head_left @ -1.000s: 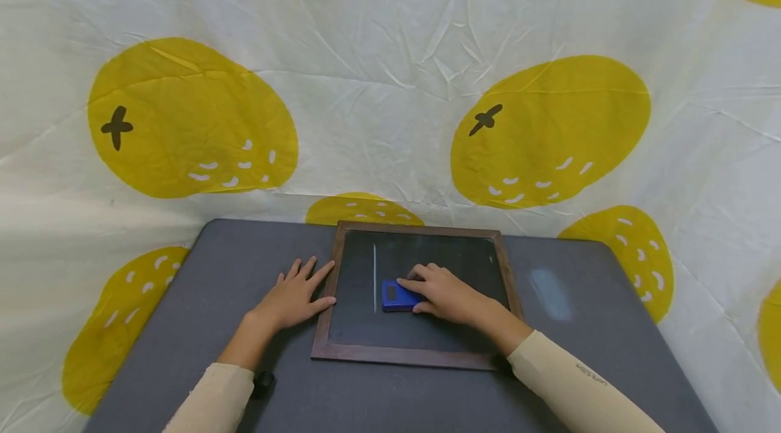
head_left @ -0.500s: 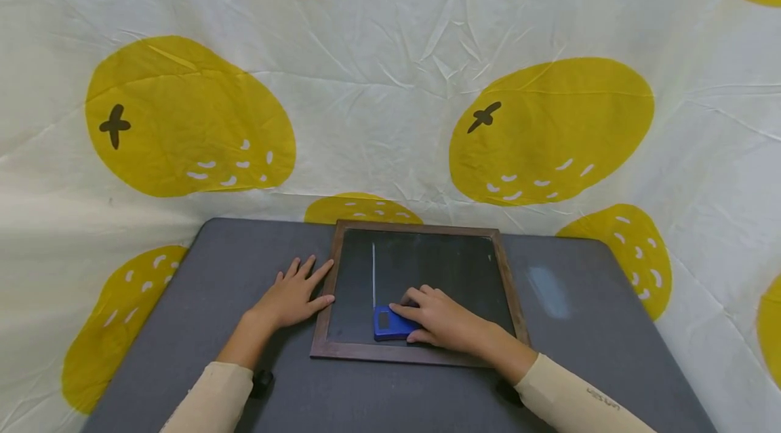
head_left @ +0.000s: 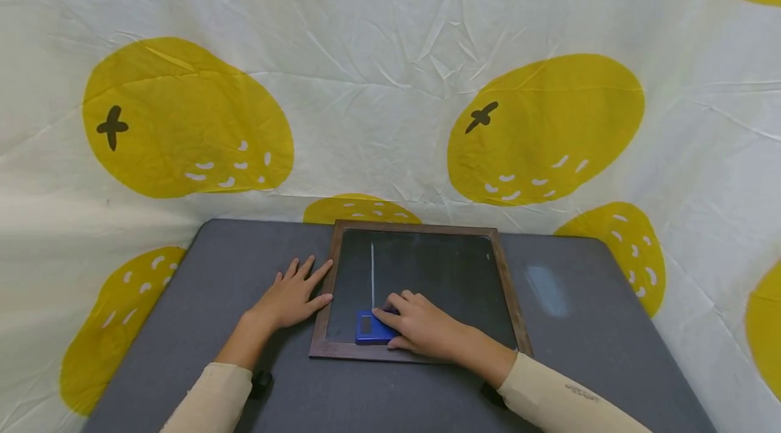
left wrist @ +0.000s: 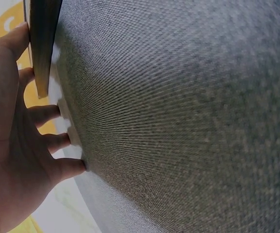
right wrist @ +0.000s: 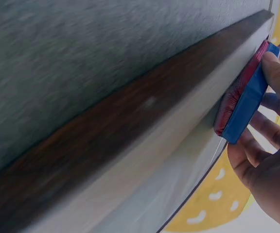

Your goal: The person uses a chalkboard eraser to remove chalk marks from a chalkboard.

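Observation:
A wood-framed chalkboard [head_left: 439, 270] lies on the grey table. My right hand [head_left: 427, 324] grips a blue chalkboard eraser [head_left: 368, 328] near the board's lower left corner. In the right wrist view the eraser [right wrist: 247, 97] shows a red felt underside against the board, thumb on one side and fingers on the other. A white chalk line [head_left: 373, 274] runs down the board's left part and ends at the eraser's top edge. My left hand [head_left: 293, 297] rests with spread fingers, thumb and index finger at the left frame edge; in the left wrist view other fingertips [left wrist: 77, 167] touch the tabletop.
The grey table [head_left: 390, 399] extends around the board, with a pale chalk smudge [head_left: 548, 291] to its right. A small chalk mark [head_left: 488, 257] sits near the board's upper right. Behind hangs a white cloth [head_left: 378, 128] printed with yellow fruit.
My right hand has moved the eraser down the board and then left to the lower left corner. The chalk line's lower end is no longer visible. My left hand stays in place.

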Demonstrator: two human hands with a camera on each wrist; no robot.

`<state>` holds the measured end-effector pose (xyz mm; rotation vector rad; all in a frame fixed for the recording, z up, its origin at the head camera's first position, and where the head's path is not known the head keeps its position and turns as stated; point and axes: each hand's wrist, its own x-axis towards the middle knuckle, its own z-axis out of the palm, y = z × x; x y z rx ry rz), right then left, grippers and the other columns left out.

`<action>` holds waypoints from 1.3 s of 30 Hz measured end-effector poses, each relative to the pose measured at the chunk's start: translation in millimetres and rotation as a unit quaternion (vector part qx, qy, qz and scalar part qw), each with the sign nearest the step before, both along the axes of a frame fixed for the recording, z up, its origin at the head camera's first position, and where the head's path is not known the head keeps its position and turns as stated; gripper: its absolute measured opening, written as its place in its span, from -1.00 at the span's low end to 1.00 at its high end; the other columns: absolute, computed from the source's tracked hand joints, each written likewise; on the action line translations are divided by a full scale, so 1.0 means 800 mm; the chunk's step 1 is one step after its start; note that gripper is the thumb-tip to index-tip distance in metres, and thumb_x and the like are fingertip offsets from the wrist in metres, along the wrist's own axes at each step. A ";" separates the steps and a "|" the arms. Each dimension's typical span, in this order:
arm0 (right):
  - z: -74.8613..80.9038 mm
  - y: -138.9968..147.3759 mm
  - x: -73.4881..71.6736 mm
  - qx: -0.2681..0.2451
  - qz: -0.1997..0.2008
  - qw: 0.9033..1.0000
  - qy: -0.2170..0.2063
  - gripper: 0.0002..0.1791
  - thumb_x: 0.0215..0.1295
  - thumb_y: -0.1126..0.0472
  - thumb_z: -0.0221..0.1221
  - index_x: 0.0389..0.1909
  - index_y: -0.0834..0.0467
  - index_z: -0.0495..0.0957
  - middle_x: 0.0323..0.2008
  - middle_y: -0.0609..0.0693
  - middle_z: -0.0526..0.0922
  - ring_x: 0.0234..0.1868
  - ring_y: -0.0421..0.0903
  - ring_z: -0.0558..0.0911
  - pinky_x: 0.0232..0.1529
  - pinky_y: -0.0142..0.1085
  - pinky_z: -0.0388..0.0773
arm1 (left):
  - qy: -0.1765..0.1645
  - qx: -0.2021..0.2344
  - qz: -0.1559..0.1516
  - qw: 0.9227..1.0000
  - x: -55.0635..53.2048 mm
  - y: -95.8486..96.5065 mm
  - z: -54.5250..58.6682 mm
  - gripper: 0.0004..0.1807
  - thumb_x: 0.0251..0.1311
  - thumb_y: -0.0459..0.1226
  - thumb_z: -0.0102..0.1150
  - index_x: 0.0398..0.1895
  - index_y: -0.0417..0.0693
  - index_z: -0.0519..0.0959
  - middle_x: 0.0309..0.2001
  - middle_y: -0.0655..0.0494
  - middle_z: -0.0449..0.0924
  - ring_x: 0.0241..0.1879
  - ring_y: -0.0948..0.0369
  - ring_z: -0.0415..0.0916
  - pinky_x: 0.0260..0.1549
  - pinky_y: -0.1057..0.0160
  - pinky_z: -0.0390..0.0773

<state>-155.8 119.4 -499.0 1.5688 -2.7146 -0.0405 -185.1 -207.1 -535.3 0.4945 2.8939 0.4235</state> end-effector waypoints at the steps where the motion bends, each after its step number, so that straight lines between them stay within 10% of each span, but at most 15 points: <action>1: 0.000 -0.004 0.001 0.003 0.000 1.000 0.003 -0.30 0.46 -0.22 0.18 0.50 0.03 0.42 0.12 0.00 0.55 -0.05 -0.12 0.51 -0.04 -0.25 0.54 | 0.001 0.000 0.000 1.000 0.000 0.000 0.000 -0.18 0.49 0.25 -0.06 0.69 0.22 0.05 0.63 -0.26 0.00 0.58 -0.41 -0.12 0.32 -0.60 0.07; 19: -0.002 -0.061 -0.007 0.030 -0.022 0.998 0.044 -0.30 0.46 -0.28 0.16 0.50 -0.03 0.42 0.12 0.00 0.58 -0.09 -0.12 0.55 -0.15 -0.27 0.59 | 0.004 -0.003 0.002 1.000 0.002 0.000 0.001 -0.27 0.57 0.14 -0.09 0.69 0.21 0.05 0.63 -0.28 0.01 0.58 -0.40 -0.12 0.33 -0.58 0.07; 39: -0.010 -0.074 -0.125 -0.006 -0.122 0.992 0.026 -0.35 0.49 -0.14 0.20 0.50 -0.01 0.42 0.19 0.10 0.54 0.04 0.03 0.59 0.09 -0.11 0.62 | 0.012 -0.003 0.006 1.000 0.005 0.003 -0.008 -0.28 0.58 0.15 -0.12 0.69 0.22 0.05 0.64 -0.24 0.01 0.59 -0.41 -0.13 0.34 -0.59 0.05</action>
